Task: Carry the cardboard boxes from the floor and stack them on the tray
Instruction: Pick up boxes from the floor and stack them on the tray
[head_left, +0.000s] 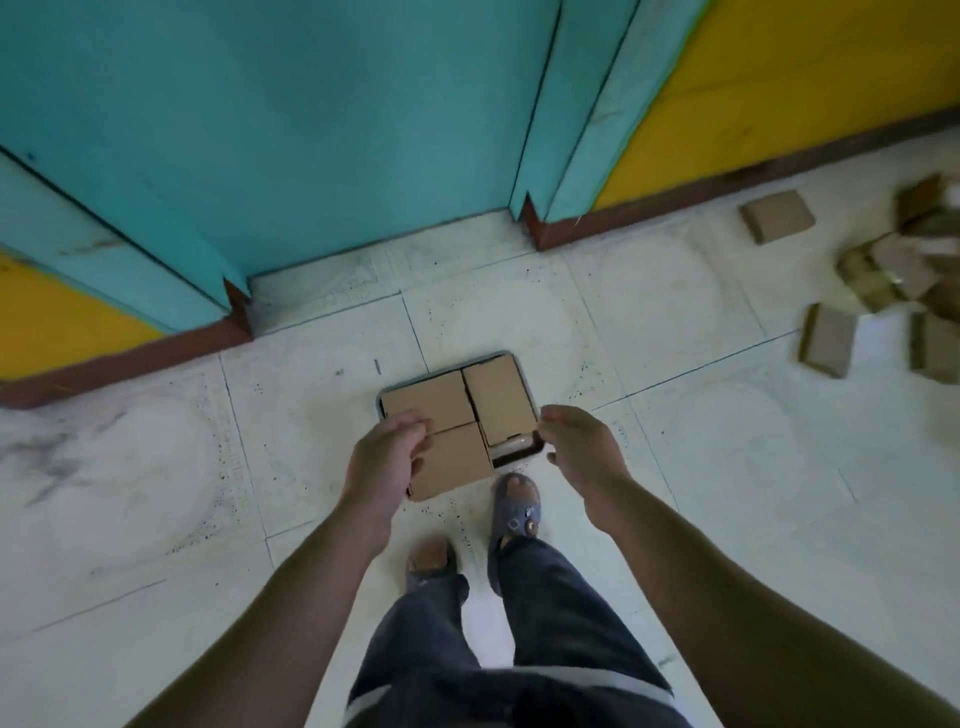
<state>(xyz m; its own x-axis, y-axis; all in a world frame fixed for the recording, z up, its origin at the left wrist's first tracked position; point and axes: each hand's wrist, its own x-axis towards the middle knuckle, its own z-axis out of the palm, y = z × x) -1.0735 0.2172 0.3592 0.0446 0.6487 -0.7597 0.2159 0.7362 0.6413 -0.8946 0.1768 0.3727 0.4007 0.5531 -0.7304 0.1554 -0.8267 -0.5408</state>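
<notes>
A tray (519, 453) lies on the floor just ahead of my feet, mostly covered by three flat brown cardboard boxes (431, 399). Only its rim and a dark corner at the right front show. My left hand (387, 460) hovers above the tray's left side with fingers loosely curled and nothing in it. My right hand (582, 452) hangs above the tray's right edge, fingers loosely curled, also holding nothing. Several more cardboard boxes (826, 347) lie scattered and heaped on the floor at the far right.
A teal door (291, 130) and frame stand behind the tray, with yellow walls and a brown skirting board (649, 208) on both sides. The floor is pale tile. My feet in grey sandals (517, 512) stand right behind the tray.
</notes>
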